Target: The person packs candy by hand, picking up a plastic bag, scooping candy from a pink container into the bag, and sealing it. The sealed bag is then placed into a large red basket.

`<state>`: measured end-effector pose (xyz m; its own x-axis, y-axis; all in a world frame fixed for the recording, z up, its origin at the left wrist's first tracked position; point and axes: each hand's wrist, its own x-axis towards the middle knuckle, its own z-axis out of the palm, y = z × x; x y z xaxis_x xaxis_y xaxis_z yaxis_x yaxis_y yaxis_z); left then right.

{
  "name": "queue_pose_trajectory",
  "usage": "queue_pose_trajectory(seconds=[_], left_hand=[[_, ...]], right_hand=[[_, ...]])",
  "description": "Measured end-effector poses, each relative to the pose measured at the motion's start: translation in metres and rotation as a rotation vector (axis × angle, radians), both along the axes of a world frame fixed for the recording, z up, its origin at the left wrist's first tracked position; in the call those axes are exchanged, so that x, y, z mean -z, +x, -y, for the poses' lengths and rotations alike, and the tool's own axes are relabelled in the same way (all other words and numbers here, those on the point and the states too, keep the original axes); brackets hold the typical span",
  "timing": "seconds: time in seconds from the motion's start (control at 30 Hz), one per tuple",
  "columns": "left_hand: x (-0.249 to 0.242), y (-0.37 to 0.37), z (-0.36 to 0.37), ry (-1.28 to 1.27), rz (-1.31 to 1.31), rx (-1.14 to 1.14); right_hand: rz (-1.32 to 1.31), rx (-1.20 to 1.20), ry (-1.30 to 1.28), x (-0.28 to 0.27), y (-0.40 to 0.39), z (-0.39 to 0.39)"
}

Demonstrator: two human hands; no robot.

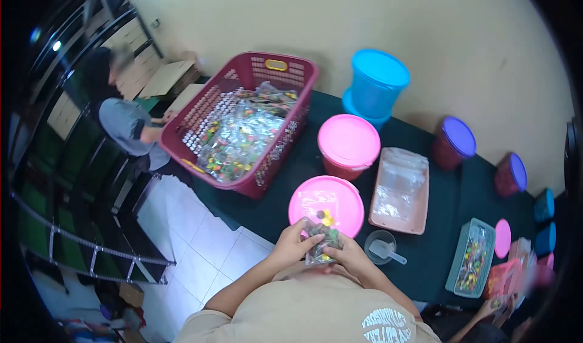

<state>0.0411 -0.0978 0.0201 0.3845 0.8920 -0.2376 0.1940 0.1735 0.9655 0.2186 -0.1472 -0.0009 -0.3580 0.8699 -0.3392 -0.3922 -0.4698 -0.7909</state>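
Note:
Between my hands is a small clear plastic bag (pixel 320 243) with colourful pieces inside, mostly yellow, green and dark. My left hand (pixel 294 242) grips the bag's left side, thumb across its front. On the other side my right hand (pixel 353 255) holds it with closed fingers. The bag is in front of a tub's round pink lid (pixel 351 208), where a flat clear bag (pixel 310 202) and some yellow pieces also show. Close to my right hand, a clear cup (pixel 369 244) contains a white scoop (pixel 396 256).
A maroon basket (pixel 290 145) full of filled bags stands at the left. Beyond are another pink-lidded tub (pixel 349 142), blue containers (pixel 379 78) and a tray (pixel 399 222) of clear bags. A green basket (pixel 460 270) sits right. One person (pixel 124 121) stands left; another's hands (pixel 489 309) show lower right.

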Motion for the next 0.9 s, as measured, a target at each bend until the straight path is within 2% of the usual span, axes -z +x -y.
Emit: queue_pose_trajectory(seconds=[0.03, 0.07, 0.1, 0.17, 0.2, 0.23, 0.3, 0.33, 0.37, 0.43, 0.53, 0.57, 0.67, 0.7, 0.77, 0.8, 0.83, 0.9], left_hand=[[-0.004, -0.008, -0.005, -0.007, -0.036, 0.024], [-0.008, -0.016, -0.010, -0.014, -0.072, 0.053], [-0.013, -0.026, -0.015, -0.002, -0.062, 0.033], [-0.020, -0.045, -0.028, 0.205, 0.068, 0.055], [-0.020, -0.059, -0.040, 0.223, 0.120, 0.092], [-0.029, -0.072, -0.048, 0.214, 0.172, 0.094], [-0.061, -0.099, -0.066, 0.132, 0.274, 0.086], [-0.083, -0.110, -0.076, 0.173, 0.265, -0.008], [-0.087, -0.129, -0.095, 0.373, 0.225, -0.020], [-0.135, -0.150, -0.117, 0.590, 0.361, -0.137], [-0.155, -0.191, -0.164, 0.495, 0.322, -0.175], [-0.151, -0.203, -0.178, 0.492, 0.332, -0.168], [-0.119, -0.229, -0.233, 0.785, 0.207, -0.267], [-0.112, -0.240, -0.246, 0.818, 0.121, -0.300], [-0.093, -0.259, -0.269, 0.762, 0.040, -0.368], [-0.074, -0.274, -0.284, 0.772, -0.168, -0.401], [-0.080, -0.272, -0.282, 0.646, -0.098, -0.399], [-0.051, -0.277, -0.301, 0.575, -0.080, -0.360]], right_hand=[[0.042, -0.127, -0.093, -0.009, -0.001, -0.007], [0.185, -0.150, -0.047, 0.000, -0.005, -0.014], [0.196, -0.168, -0.033, 0.000, -0.018, -0.018], [0.120, 0.090, 0.221, -0.005, -0.044, -0.030], [0.155, 0.025, 0.271, -0.011, -0.047, -0.040], [0.163, 0.024, 0.285, -0.026, -0.055, -0.054], [0.304, -0.104, 0.499, -0.067, -0.073, -0.086], [0.233, -0.063, 0.542, -0.087, -0.091, -0.103], [0.166, -0.022, 0.589, -0.106, -0.112, -0.120], [0.061, -0.001, 0.630, -0.135, -0.147, -0.155], [0.186, -0.005, 0.632, -0.159, -0.189, -0.203], [0.245, -0.004, 0.647, -0.153, -0.199, -0.222], [0.329, 0.051, 0.578, -0.127, -0.216, -0.267], [0.215, 0.170, 0.607, -0.115, -0.219, -0.278], [0.265, 0.378, 0.539, -0.095, -0.204, -0.295], [0.264, 0.471, 0.502, -0.083, -0.194, -0.301], [0.267, 0.561, 0.470, -0.069, -0.184, -0.307], [0.381, 0.639, 0.449, -0.043, -0.173, -0.315]])
